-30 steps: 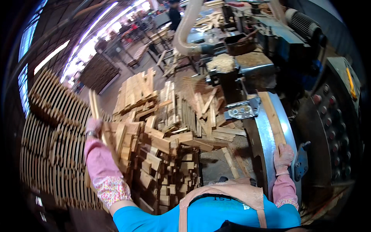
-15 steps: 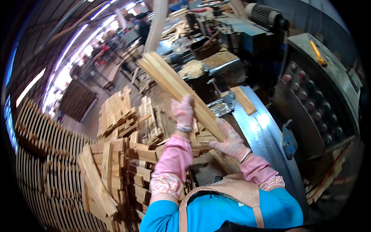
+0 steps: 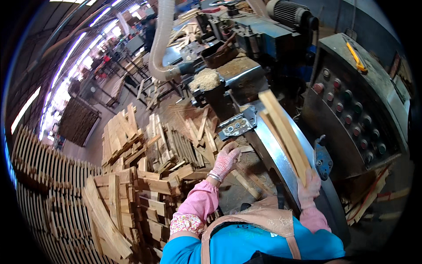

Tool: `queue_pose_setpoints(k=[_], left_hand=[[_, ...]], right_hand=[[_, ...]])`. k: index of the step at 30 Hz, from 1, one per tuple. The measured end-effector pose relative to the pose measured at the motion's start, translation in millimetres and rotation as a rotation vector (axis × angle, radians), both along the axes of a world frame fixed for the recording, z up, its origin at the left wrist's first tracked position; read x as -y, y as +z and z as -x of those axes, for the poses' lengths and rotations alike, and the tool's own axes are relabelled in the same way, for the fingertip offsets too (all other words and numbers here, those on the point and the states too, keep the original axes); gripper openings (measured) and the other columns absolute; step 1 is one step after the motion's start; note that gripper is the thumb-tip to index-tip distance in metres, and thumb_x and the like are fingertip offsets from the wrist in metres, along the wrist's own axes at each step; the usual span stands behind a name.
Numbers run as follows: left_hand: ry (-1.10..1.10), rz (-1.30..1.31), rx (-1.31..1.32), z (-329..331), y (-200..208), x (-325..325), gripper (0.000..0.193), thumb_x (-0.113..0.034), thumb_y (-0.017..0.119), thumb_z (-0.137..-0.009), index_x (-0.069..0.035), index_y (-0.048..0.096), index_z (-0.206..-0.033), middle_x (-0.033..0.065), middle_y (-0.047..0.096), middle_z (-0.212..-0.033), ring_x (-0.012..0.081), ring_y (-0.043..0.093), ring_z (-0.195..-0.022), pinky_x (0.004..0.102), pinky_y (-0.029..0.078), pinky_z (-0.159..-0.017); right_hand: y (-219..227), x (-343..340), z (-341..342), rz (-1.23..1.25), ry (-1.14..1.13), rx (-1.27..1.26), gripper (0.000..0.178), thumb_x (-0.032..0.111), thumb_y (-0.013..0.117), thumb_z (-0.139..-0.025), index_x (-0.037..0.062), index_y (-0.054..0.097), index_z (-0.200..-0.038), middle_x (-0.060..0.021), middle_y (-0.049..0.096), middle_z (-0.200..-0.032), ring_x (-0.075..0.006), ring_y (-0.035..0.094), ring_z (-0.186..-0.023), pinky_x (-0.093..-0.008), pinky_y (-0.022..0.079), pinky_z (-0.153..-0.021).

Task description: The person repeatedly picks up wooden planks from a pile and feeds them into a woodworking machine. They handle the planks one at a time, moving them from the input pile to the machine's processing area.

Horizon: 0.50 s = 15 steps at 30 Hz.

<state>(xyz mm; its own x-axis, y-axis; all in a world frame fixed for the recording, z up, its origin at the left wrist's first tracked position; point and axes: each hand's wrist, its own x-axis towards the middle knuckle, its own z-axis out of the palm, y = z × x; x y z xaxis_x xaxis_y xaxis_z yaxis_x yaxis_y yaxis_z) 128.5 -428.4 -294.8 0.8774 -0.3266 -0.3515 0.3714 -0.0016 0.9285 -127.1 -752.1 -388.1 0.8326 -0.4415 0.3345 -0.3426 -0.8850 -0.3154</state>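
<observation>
Over the shiny metal machine bed [image 3: 270,147], a long pale wooden plank [image 3: 288,134] slants from upper left to lower right. My right hand [image 3: 309,187], in a pale glove and slightly blurred, grips the plank's near end. A second wooden edge shows along the plank's left side; whether it is a separate piece I cannot tell. My left hand [image 3: 225,160], in a pink-white glove, is off the plank, left of the bed, with fingers curled and nothing visible in them. Just beyond it sits a metal bracket [image 3: 237,126] on the bed's edge.
Stacked boards [image 3: 110,211] and loose wooden pieces fill the left side. A control panel [image 3: 351,110] with several buttons stands right, a yellow-handled tool [image 3: 355,57] on top. A blue metal fitting [image 3: 324,162] edges the bed. Sawdust [image 3: 205,80] and a clear hose [image 3: 161,44] lie farther off.
The plank has swung right, from in front of me to over the metal bed. My left hand has let go of it and dropped lower; my right hand has moved right with its end.
</observation>
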Motion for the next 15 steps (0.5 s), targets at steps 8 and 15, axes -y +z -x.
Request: queue_pose_setpoints(k=[8,15], left_hand=[[0.077,-0.791,0.728,-22.5,139.3,-80.4,0.065,-0.04,0.07,-0.092,-0.004,0.055,-0.144,0.0231,0.07,-0.122,0.036,0.069,-0.112,0.043,0.055,-0.097],[0.44,-1.803,0.572,33.0,237.8,-351.9,0.051,-0.036,0.08,-0.081,-0.005,0.066,-0.118,0.021,0.073,-0.107,0.0402,0.071,-0.1,0.0482,0.058,-0.088]], right_hand=[[-53.1,-4.6,-284.6,-0.127,0.078,0.357,0.065,0.041,0.072,-0.094,0.0176,0.052,-0.15,-0.0149,0.056,-0.143,-0.0362,0.054,-0.128,-0.0445,0.045,-0.108],[-12.9,-13.0,-147.4,-0.126,0.124,0.025,0.066,0.03,0.074,-0.09,0.0118,0.053,-0.15,-0.0196,0.057,-0.134,-0.04,0.055,-0.123,-0.0495,0.044,-0.105]])
